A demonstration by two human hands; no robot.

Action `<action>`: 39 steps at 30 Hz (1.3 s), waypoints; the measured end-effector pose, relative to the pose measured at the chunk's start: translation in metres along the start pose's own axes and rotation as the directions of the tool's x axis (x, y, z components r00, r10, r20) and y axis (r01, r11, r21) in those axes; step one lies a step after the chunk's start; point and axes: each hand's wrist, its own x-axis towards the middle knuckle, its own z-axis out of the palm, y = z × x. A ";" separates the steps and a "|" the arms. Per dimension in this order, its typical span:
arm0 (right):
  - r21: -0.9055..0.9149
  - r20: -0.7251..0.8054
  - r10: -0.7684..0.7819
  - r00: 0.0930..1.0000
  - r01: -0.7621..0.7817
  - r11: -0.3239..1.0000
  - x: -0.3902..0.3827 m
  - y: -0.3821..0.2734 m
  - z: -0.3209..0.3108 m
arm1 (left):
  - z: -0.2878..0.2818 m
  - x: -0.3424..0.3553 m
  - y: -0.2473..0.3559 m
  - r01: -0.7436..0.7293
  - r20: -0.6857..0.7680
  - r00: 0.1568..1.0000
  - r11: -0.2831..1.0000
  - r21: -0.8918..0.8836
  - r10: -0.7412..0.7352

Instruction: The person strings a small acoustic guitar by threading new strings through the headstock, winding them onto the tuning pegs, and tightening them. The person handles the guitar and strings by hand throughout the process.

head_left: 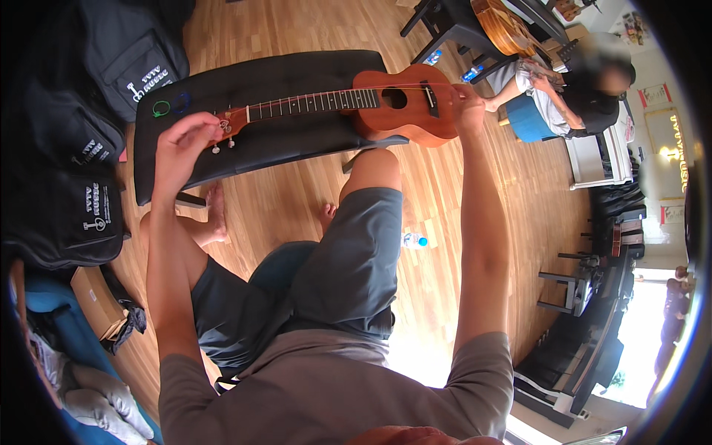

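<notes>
A reddish-brown ukulele (406,119) is stretched out horizontally over a black padded bench (297,148), headstock to the left, with a thin pinkish string along its neck. My left hand (189,137) has its fingers closed at the headstock (236,117), by the metal tuning pegs; whether they grip a peg or string is unclear. My right hand (468,111) is closed at the right end of the body, near the bridge (430,100), apparently on the string; the fingertips are small to make out. A green string coil (161,109) and a blue one (180,103) lie on the bench.
Black instrument bags (59,200) line the left, above a cardboard box (96,300). A seated person (593,104) handles an instrument at upper right, near a guitar (497,26). A water bottle (414,240) stands on the wooden floor (437,297). Keyboards (564,371) line the right.
</notes>
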 end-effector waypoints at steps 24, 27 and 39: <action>0.593 0.736 -0.258 0.626 -0.411 0.693 -0.129 -0.077 -0.158 | -0.023 -0.137 0.020 0.279 -0.030 0.955 0.864 0.420 -0.294; 0.562 0.752 -0.297 0.589 -0.335 0.756 -0.159 -0.106 -0.170 | -0.012 -0.141 0.004 0.244 0.125 0.905 0.736 0.631 -0.407; 0.594 0.784 -0.561 0.267 -0.057 0.803 -0.193 -0.210 -0.128 | 0.096 -0.126 0.125 -0.265 0.181 0.964 0.792 0.550 0.197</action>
